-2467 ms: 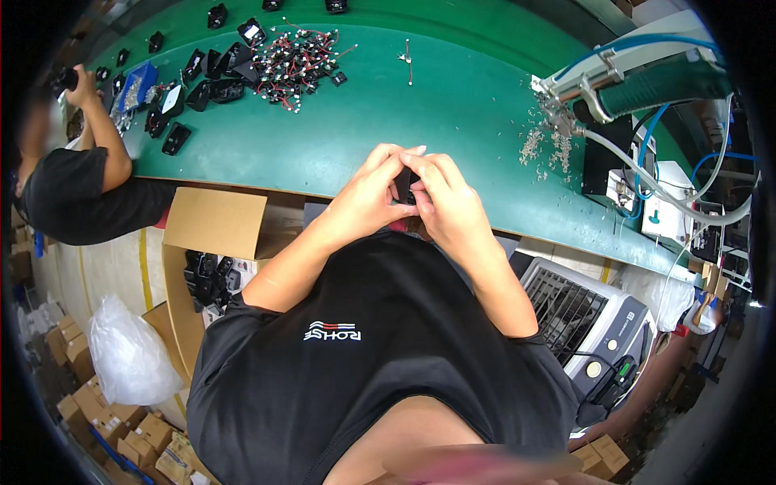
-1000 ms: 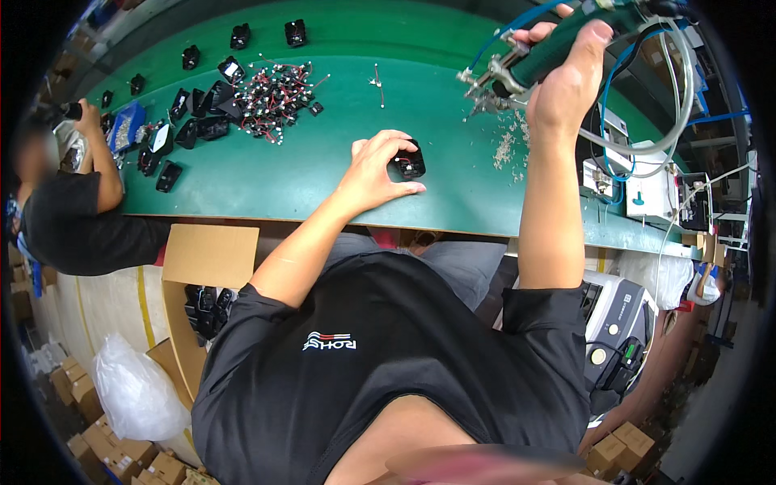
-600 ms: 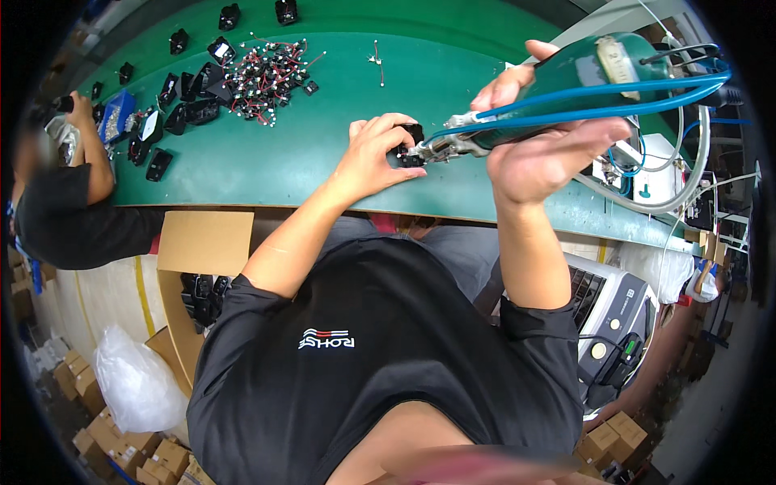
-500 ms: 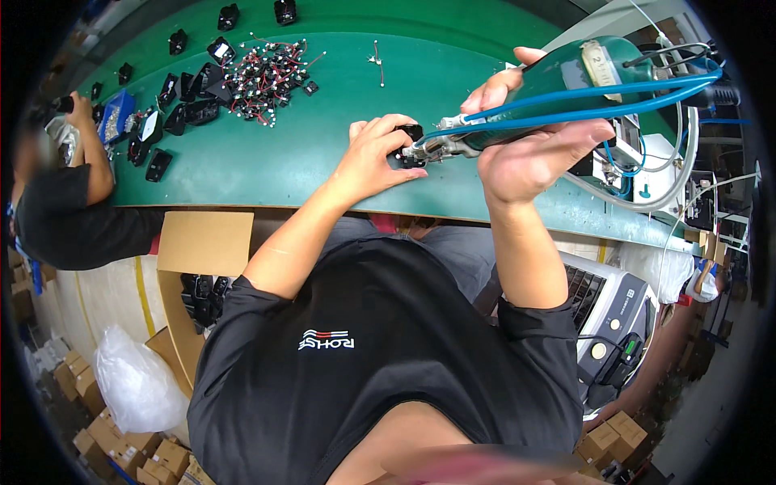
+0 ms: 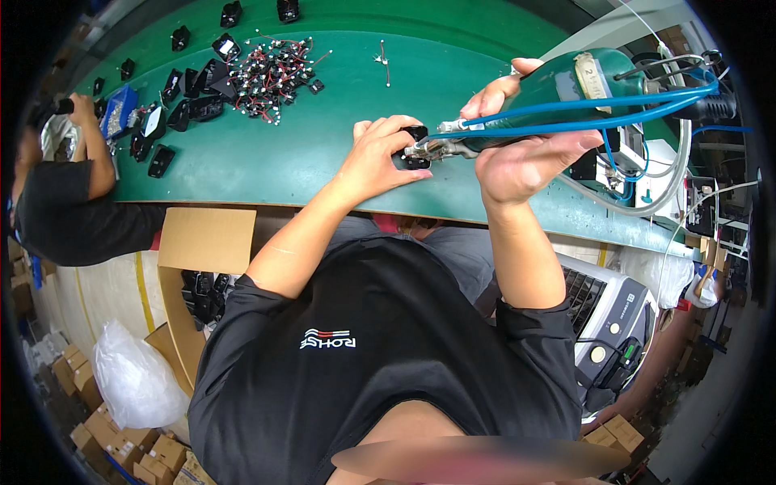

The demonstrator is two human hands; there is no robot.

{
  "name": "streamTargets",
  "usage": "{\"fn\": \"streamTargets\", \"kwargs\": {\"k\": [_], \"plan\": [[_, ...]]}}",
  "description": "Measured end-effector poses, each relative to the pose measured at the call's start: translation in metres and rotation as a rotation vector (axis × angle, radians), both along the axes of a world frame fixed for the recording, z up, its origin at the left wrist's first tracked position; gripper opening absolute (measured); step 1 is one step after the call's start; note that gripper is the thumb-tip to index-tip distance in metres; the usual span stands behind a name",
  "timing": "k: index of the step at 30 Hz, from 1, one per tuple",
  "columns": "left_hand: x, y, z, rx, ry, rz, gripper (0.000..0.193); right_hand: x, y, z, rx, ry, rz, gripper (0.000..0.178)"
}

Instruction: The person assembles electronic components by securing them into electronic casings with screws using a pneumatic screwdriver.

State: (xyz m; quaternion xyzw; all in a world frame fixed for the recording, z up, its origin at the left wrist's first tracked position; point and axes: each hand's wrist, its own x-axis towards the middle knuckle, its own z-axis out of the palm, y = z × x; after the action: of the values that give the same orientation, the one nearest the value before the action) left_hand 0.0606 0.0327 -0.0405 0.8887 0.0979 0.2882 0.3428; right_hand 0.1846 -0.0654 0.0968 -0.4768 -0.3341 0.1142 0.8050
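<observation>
"Left hand [image 5: 377,158] pinches a black housing [image 5: 418,163] on the green bench [image 5: 307,166] between thumb and fingers; right hand [image 5: 519,167] clasps a green power tool [image 5: 551,87]."
"Any writing?"
"Yes: a marked pale label [image 5: 591,79] on the tool, lettering [image 5: 329,342] across the black shirt [image 5: 396,323]."
"Pointing where?"
"Long axis slants leftward, nose [image 5: 436,149] over the housing."
"Hidden?"
"The housing's middle, beneath the nose; contact is unclear."

Bright, even light over table [image 5: 307,174]; paler sheen toward its right end. Bag [image 5: 133,376] glows white; shirt [image 5: 404,323] dark, faint highlights on folds. Left hand [image 5: 378,158] and right hand [image 5: 521,166] reasonably crisp. Smeared patch [image 5: 480,461], bottom centre. Fisheye: table bowed, corners black, outer edges dim, soft.
</observation>
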Motion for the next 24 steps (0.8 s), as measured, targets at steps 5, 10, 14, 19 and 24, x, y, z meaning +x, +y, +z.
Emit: {"fn": "streamTargets", "kwargs": {"k": [5, 10, 14, 19, 24], "plan": [[0.000, -0.001, 0.000, 0.006, -0.004, 0.006, 0.044, -0.001, 0.001, -0.001, -0.002, 0.012, -0.033, 0.112], [0.001, 0.000, -0.001, 0.002, 0.020, 0.000, 0.044, 0.000, 0.001, -0.001, 0.001, 0.006, -0.021, 0.111], [0.000, -0.001, 0.001, 0.011, 0.006, 0.007, 0.044, 0.000, 0.003, -0.002, -0.003, 0.008, -0.019, 0.111], [0.001, 0.000, 0.001, -0.004, -0.006, 0.005, 0.044, 0.000, 0.005, -0.007, 0.016, 0.044, 0.014, 0.112], [0.000, -0.001, 0.003, -0.015, -0.017, 0.008, 0.042, 0.007, 0.001, -0.012, 0.039, -0.009, 0.065, 0.108]]}}
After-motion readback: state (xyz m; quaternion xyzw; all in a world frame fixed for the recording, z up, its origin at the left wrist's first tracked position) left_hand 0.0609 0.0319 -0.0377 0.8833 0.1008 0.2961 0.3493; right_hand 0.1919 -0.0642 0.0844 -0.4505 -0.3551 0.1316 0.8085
